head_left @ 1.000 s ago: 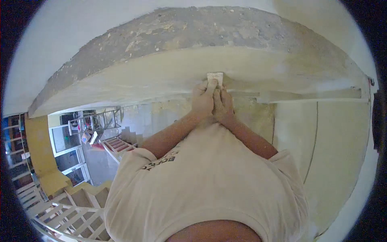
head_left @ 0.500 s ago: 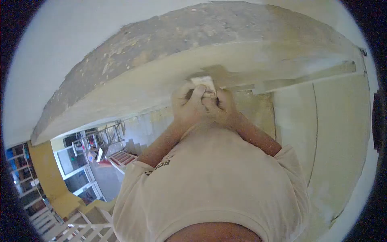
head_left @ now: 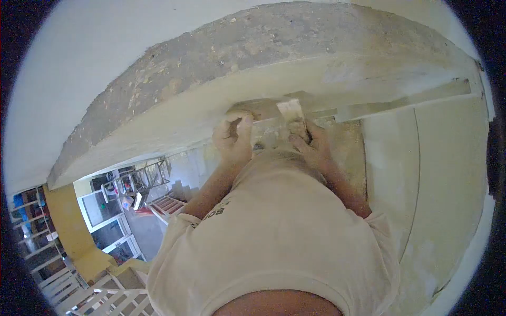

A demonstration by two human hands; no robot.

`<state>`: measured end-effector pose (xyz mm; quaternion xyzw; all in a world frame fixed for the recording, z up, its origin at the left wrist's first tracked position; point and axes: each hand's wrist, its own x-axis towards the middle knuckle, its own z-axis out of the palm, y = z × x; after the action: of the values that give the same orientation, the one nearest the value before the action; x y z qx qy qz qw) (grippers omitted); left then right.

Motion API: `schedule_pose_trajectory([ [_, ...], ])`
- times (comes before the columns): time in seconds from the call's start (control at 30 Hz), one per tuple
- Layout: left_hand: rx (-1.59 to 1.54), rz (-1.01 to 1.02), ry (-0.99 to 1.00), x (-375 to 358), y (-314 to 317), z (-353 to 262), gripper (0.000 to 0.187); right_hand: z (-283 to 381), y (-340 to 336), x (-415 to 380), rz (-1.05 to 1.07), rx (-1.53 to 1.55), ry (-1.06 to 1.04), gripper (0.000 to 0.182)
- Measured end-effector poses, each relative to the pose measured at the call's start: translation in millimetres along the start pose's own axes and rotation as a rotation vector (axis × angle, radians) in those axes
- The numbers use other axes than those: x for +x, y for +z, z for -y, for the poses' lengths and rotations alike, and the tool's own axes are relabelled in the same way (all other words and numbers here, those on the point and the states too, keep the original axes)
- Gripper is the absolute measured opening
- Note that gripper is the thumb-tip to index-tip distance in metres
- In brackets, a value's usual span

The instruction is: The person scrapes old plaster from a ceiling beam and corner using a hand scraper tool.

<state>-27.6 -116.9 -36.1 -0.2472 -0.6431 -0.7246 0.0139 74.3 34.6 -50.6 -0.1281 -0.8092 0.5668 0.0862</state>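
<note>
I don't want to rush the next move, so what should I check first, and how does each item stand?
1. Right hand has a grip on the pale block: ok.
2. Left hand is off the block: ok.
3. Left hand is empty: cannot tell, its fingers are curled.
4. Block is off the wall surface: cannot tell from this angle.
5. Curved grey band is smooth: not ok, it looks rough and pitted.

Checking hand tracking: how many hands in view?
2. Left hand: left of the shirt's midline, fingers curled, near the curved wall. Right hand: right of it, gripping a pale flat tool. Neither wholly hidden; no others visible.
</note>
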Motion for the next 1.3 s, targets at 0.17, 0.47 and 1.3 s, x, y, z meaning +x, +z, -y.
schedule_pose_trajectory([
  [0.17,0.054,0.058,0.141,0,-2,3,0.007,12,-2,2,0.08,0.26,0.127,0.027],
  [0.47,0.271,0.148,0.278,4,-17,-7,0.01,52,8,1,-0.113,0.317,-0.08,0.025],
  [1.3,0.32,0.378,0.738,13,-51,-27,0.021,87,59,5,-0.463,0.116,-0.25,0.041],
])
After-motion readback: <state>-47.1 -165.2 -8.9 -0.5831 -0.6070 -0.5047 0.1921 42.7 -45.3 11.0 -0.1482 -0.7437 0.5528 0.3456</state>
